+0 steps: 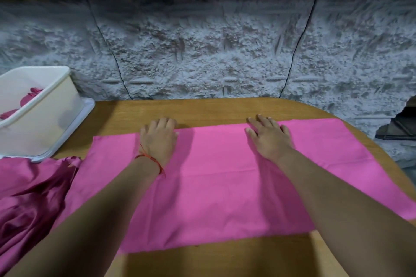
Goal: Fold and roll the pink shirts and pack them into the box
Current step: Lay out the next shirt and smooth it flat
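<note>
The pink shirt (216, 186) is spread flat across the worktop (213, 110), its long axis running from 9 to 3 o'clock; both hands are planted on its far edge at 12 o'clock. The right hand (269, 138) is laid open, fingers straight and spread on the cloth; the left hand (158, 137) is set down with fingers bent over the edge, and whether that edge is pinched cannot be told. A fold towards 6 o'clock looks likely, both hands being equally placed for it; the box (45, 123), with dark pink rolls (29, 96) inside, is found at 10 o'clock, nearer the left hand; a darker heap of cloth (29, 198) is bunched at 8 o'clock.
</note>
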Motion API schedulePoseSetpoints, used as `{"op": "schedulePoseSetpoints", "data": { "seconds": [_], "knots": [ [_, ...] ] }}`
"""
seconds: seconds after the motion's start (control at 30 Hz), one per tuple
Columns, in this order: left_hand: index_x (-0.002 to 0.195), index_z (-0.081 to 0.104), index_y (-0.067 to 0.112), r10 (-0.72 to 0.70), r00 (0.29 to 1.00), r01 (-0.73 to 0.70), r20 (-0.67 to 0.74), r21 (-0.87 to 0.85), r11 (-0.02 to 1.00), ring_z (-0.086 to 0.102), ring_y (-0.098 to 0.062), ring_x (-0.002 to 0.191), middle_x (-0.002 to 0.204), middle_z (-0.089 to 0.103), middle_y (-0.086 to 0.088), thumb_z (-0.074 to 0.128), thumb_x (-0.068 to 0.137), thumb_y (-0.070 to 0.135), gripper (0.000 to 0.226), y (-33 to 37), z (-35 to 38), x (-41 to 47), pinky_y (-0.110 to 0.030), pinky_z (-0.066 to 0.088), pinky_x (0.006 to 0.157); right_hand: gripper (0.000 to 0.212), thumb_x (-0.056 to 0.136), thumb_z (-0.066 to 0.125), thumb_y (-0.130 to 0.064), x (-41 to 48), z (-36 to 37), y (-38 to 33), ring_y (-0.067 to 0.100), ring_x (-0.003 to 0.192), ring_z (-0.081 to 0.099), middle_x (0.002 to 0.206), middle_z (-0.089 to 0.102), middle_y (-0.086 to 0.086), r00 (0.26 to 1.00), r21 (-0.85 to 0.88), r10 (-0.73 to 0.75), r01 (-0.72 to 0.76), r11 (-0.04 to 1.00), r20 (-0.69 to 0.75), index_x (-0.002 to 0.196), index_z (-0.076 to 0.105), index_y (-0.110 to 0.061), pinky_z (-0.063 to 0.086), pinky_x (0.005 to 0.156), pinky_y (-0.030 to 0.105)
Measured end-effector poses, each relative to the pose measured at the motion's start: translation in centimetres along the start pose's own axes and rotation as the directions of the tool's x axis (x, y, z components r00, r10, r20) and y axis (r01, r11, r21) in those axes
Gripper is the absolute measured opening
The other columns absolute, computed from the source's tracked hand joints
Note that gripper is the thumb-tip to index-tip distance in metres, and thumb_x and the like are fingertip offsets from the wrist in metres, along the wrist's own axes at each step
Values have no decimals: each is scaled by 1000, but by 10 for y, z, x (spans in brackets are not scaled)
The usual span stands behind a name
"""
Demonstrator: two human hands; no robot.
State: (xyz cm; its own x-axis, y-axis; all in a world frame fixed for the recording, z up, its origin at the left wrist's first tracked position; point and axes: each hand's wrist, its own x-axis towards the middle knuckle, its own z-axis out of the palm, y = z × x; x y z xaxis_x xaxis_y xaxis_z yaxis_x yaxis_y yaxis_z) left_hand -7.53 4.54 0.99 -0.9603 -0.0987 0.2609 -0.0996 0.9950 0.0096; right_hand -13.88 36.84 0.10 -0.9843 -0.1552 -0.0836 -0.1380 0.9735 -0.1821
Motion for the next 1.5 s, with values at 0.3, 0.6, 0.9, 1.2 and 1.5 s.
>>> {"op": "schedulePoseSetpoints", "data": {
  "seconds": [0.3,0.6,0.9,1.2,1.5],
  "knots": [
    [162,17,40,118,952,-82,282,-134,988,8,-13,159,172,10,14,18,101,62,65,20,-8,-122,-53,12,127,65,103,13,-64,-117,36,-124,20,161,7,174,13,-12,907,89,-414,408,909,73,164,15,-41,7,126,57],
    [162,-2,47,-176,929,213,324,-82,974,-4,-15,160,172,-6,14,5,93,82,78,-101,-15,-157,-55,1,127,78,91,1,-89,-109,29,-34,19,160,-9,172,-9,-16,982,-7,-189,189,982,19,160,-8,-54,-1,127,58],
    [160,30,29,-210,960,222,186,-50,974,18,-25,158,170,23,2,24,108,48,56,-76,-48,-171,-57,17,126,58,107,21,-56,-143,6,-79,28,157,19,172,20,-4,990,-83,-143,142,986,-7,163,21,-38,17,121,61],
    [166,0,32,-22,946,56,323,-98,994,-4,-19,160,173,-6,12,19,108,47,63,-29,-25,-193,-51,7,128,64,106,36,-32,-204,46,-226,19,159,11,173,18,-3,939,234,-339,317,919,59,167,18,-22,9,128,49],
    [164,-3,42,-52,951,94,306,-124,988,-6,-22,160,172,-5,14,7,102,67,67,-28,-25,-192,-57,4,127,76,97,8,-77,-202,49,-88,13,159,-16,173,-11,-12,962,54,-272,270,961,35,164,-4,-43,-6,128,50]
  ]
}}
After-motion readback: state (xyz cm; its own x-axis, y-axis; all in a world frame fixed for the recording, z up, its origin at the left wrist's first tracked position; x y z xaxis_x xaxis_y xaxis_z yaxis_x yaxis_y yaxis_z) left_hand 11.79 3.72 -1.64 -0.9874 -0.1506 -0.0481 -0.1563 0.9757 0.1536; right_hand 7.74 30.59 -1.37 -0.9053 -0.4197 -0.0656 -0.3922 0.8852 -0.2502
